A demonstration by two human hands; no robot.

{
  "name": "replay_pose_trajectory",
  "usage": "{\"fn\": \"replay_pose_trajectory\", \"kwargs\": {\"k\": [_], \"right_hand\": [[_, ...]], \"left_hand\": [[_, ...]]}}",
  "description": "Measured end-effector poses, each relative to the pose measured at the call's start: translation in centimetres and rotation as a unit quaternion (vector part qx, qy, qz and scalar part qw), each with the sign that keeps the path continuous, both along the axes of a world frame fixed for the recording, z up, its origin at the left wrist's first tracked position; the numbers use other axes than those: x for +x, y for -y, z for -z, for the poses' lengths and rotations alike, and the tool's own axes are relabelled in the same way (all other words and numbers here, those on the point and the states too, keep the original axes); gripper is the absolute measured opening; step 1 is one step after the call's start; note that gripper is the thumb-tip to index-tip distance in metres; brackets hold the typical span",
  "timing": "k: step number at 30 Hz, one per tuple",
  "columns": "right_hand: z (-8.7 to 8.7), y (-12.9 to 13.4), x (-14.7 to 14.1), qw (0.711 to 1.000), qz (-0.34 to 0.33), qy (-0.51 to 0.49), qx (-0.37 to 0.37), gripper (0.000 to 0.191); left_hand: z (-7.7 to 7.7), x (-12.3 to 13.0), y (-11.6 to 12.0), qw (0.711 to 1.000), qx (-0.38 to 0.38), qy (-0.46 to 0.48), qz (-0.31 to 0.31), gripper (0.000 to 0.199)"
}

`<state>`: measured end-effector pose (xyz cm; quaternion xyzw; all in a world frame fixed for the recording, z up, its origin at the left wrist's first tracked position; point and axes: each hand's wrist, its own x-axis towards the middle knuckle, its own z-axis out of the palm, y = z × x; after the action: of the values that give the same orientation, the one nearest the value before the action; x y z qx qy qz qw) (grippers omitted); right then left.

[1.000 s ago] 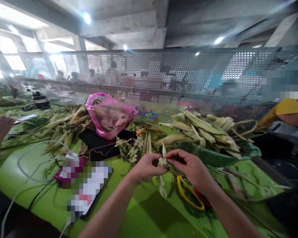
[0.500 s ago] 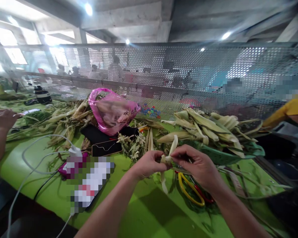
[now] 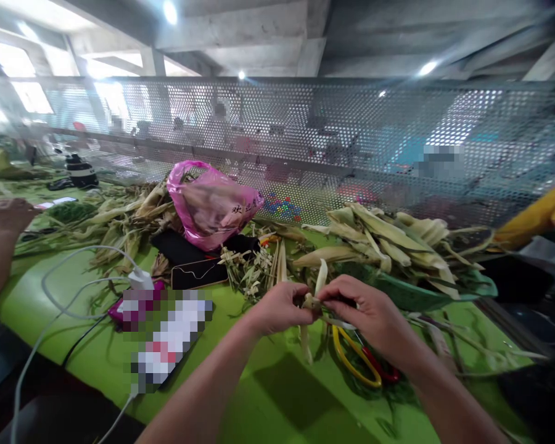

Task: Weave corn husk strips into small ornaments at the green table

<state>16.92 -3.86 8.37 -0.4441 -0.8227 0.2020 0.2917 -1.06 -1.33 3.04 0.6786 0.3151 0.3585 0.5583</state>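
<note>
Between my two hands is a pale strip of corn husk (image 3: 321, 279), folded or knotted at its middle, with one end pointing up and another hanging down. My left hand (image 3: 284, 308) pinches it at the fold. My right hand (image 3: 358, 302) has thumb and fingers pressed together on the same strip from the right. Beneath my right hand lie scissors (image 3: 358, 361) with yellow and red handles on the green table (image 3: 240, 394). Just beyond my left hand is a bunch of small, pale husk pieces (image 3: 250, 268).
A green basket (image 3: 411, 293) heaped with corn husks (image 3: 398, 237) stands right. A pink plastic bag (image 3: 213, 209) rests among dried husks. Left are a phone (image 3: 180, 336), a purple power strip (image 3: 139, 308) and cables. A perforated metal screen (image 3: 282, 135) runs behind. Another person's hand (image 3: 9, 216) is far left.
My fingers have closed in tighter around the fold of the husk strip, and my right hand has shifted slightly towards my left. The view has moved a little.
</note>
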Motion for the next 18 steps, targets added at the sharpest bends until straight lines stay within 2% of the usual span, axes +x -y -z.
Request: {"fn": "replay_pose_trajectory", "kwargs": {"k": [4,7,12,18], "right_hand": [[0.39,-0.49,-0.02,0.999,-0.022,-0.032,-0.016,0.012],[0.85,-0.53,-0.32,0.999,-0.011,-0.053,-0.004,0.012],[0.73,-0.32,-0.51,0.999,0.024,-0.049,0.003,0.011],[0.5,-0.39,-0.14,0.999,-0.017,-0.042,-0.012,0.012]], "left_hand": [[-0.02,-0.03,0.0,0.999,0.036,-0.039,0.011,0.01],[-0.08,-0.09,0.01,0.997,0.065,-0.051,0.001,0.011],[-0.15,-0.22,0.06,0.997,0.058,-0.058,0.002,0.015],[0.24,-0.06,0.06,0.996,0.046,-0.071,0.016,0.024]]}}
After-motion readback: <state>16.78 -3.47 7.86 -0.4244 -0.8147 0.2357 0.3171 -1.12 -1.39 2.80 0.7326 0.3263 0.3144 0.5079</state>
